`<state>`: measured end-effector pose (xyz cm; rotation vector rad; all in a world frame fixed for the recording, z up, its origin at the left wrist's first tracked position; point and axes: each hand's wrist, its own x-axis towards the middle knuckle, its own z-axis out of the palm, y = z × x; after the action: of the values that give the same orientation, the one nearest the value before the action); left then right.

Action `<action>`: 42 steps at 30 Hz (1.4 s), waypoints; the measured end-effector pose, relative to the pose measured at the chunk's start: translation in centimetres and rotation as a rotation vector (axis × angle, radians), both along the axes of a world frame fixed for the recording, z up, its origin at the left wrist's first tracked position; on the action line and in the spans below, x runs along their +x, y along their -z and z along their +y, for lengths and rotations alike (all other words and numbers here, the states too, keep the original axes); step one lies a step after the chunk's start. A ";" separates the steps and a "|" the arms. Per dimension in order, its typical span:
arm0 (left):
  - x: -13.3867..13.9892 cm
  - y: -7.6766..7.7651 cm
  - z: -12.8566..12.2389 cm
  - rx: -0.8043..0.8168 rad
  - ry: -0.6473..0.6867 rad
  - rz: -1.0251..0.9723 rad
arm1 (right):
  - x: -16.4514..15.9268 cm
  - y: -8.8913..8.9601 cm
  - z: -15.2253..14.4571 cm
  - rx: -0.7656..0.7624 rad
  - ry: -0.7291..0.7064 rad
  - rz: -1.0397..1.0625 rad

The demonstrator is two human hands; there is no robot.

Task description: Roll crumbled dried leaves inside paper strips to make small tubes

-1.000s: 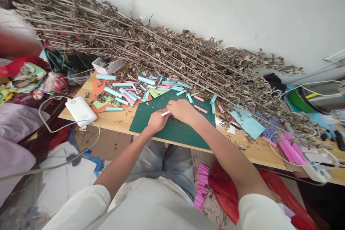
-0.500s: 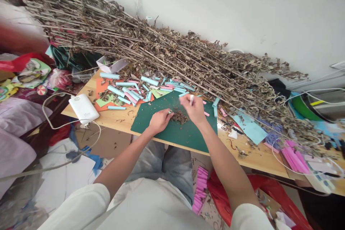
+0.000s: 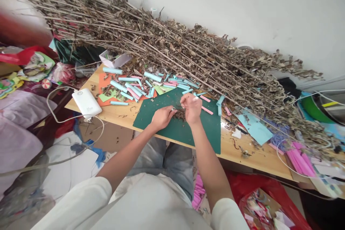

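Over the green cutting mat (image 3: 206, 129), my left hand (image 3: 161, 118) is closed round a small pale tube (image 3: 173, 108), its round open end showing at thumb and forefinger. My right hand (image 3: 192, 109) is raised just to the right, fingers curled. A small white stick-like piece (image 3: 195, 99) shows at its fingers, too blurred to name. Crumbled dried leaves (image 3: 180, 114) lie on the mat between the two hands, partly hidden by them. Two pink paper tubes (image 3: 207, 110) rest at the mat's right side.
Blue and pink paper tubes (image 3: 152, 76) lie on orange and green paper at the back left. A bundle of dried stalks (image 3: 172, 46) spans the table's back. A white power bank (image 3: 86, 103) with a cable sits left; blue paper (image 3: 254, 125) lies right.
My right hand has dropped slightly and turned, its fingers now nearer the left hand. The left hand keeps its hold on the tube. The whole view has shifted a little.
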<state>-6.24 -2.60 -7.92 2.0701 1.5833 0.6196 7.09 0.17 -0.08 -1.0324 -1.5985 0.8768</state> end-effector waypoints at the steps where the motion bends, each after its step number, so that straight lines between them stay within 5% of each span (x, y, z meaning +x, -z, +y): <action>1: 0.0 0.0 0.0 -0.002 -0.001 -0.003 | 0.5 0.1 0.2 0.018 -0.001 -0.136; 8: 0.0 0.3 0.1 -0.006 -0.007 -0.012 | 2.3 -1.5 1.3 0.096 -0.323 -1.050; 18: 0.0 0.1 -0.1 -0.008 -0.008 -0.024 | 0.1 -4.3 1.5 0.182 -0.496 -1.593; 26: 0.0 1.6 0.3 0.027 -0.026 -0.023 | -0.8 -4.1 1.5 0.292 -0.549 -1.661; 34: 0.0 1.4 0.2 0.055 0.004 -0.008 | -0.3 -3.4 1.7 0.251 -0.503 -1.629; 42: 0.2 0.0 0.1 -0.012 0.000 0.014 | 2.8 -3.5 3.4 0.160 -0.404 -1.288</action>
<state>-6.08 -2.51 -7.96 2.0701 1.5907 0.5951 9.89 3.61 3.39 -1.2500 -2.9623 0.2323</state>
